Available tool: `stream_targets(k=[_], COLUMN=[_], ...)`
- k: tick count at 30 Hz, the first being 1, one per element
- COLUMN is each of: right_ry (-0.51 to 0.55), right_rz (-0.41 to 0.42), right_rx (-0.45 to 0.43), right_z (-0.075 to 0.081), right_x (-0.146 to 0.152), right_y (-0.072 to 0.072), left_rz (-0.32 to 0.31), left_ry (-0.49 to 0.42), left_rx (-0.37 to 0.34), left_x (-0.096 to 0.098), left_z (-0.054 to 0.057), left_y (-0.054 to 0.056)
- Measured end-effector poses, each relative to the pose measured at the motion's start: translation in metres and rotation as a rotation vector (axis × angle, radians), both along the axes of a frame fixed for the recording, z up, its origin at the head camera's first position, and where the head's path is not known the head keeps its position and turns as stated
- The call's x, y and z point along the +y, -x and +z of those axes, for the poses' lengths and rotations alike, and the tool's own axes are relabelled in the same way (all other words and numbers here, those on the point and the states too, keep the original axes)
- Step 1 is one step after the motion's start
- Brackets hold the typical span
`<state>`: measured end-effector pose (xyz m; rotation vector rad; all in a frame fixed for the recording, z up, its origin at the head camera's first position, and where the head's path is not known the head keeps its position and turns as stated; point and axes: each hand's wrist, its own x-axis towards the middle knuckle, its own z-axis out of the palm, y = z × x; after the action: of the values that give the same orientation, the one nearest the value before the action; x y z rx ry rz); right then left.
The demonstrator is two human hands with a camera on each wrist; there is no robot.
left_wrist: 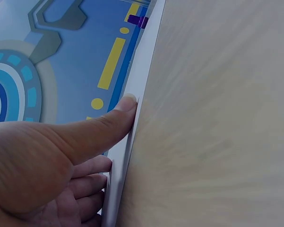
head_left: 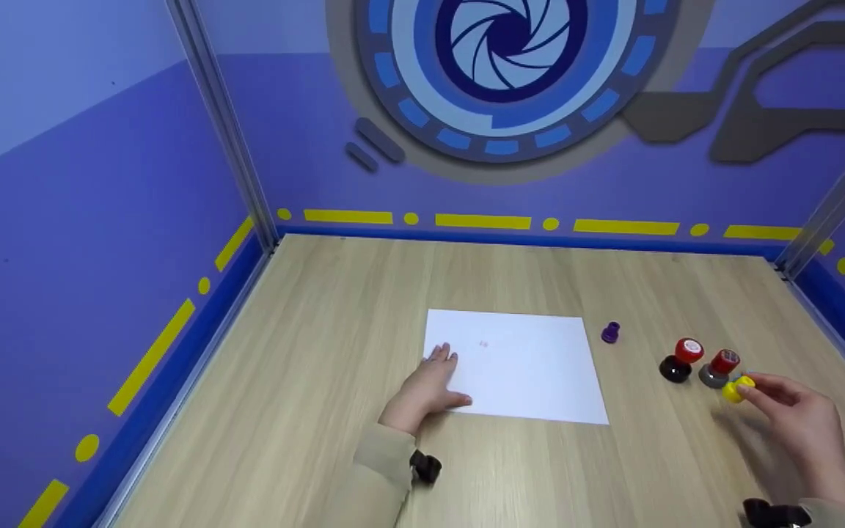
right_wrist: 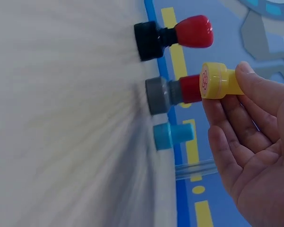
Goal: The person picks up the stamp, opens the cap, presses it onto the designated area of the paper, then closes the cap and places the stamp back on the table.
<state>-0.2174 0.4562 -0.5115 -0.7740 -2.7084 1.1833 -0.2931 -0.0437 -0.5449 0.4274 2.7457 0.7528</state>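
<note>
A white sheet of paper (head_left: pixel 532 374) lies on the table, with a small faint reddish mark (head_left: pixel 483 344) on its upper left part. Spread over the sheet's left side, my left hand (head_left: pixel 430 385) rests with its fingers extended; the left wrist view has its thumb (left_wrist: pixel 127 103) at the paper's near edge. Raised above the table at the right, my right hand (head_left: pixel 804 418) pinches a small yellow stamp (head_left: pixel 736 389) by its narrow end. The stamp's face, turned away from the fingers, bears a red flower-like design in the right wrist view.
Close beside the right hand stand a black stamp with red handle (head_left: pixel 676 369), a grey stamp with red handle (head_left: pixel 714 376) and a light blue stamp (right_wrist: pixel 166 136). A purple stamp (head_left: pixel 611 334) stands right of the paper. Blue-purple panels (head_left: pixel 290 147) wall the table (head_left: pixel 342 293).
</note>
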Motion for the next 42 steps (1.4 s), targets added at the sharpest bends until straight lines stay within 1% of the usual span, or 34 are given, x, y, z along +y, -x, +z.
stream_targets(k=[7, 11, 14, 21, 26, 31, 35, 39, 42], right_ry=[0.033, 0.05, 0.083, 0.076, 0.092, 0.114, 0.113, 0.153, 0.207], right_rz=[0.027, 0.075, 0.118, 0.189, 0.263, 0.332, 0.358, 0.386, 0.419], right_rx=[0.012, 0.09, 0.15, 0.207, 0.264, 0.302, 0.308, 0.303, 0.311], right_z=[0.017, 0.02, 0.021, 0.023, 0.025, 0.026, 0.026, 0.027, 0.027], right_x=[-0.016, -0.027, -0.036, -0.059, -0.081, -0.105, -0.128, -0.152, -0.17], right_y=[0.001, 0.002, 0.004, 0.012, 0.02, 0.032, 0.043, 0.052, 0.058], left_rz=[0.008, 0.007, 0.002, -0.001, 0.011, -0.002, -0.005, 0.006, 0.006], left_ry=[0.001, 0.008, 0.013, 0.005, -0.008, -0.003, -0.001, -0.001, -0.005], left_rx=[-0.005, 0.0, 0.004, 0.007, -0.002, 0.009, 0.01, 0.003, -0.001], left_x=[0.001, 0.0, 0.0, 0.0, -0.001, -0.002, -0.002, -0.001, 0.0], left_z=[-0.001, -0.001, -0.002, -0.002, -0.001, -0.002, -0.002, 0.0, 0.0], left_y=[0.0, 0.0, 0.0, -0.001, -0.002, -0.001, -0.001, 0.0, 0.0])
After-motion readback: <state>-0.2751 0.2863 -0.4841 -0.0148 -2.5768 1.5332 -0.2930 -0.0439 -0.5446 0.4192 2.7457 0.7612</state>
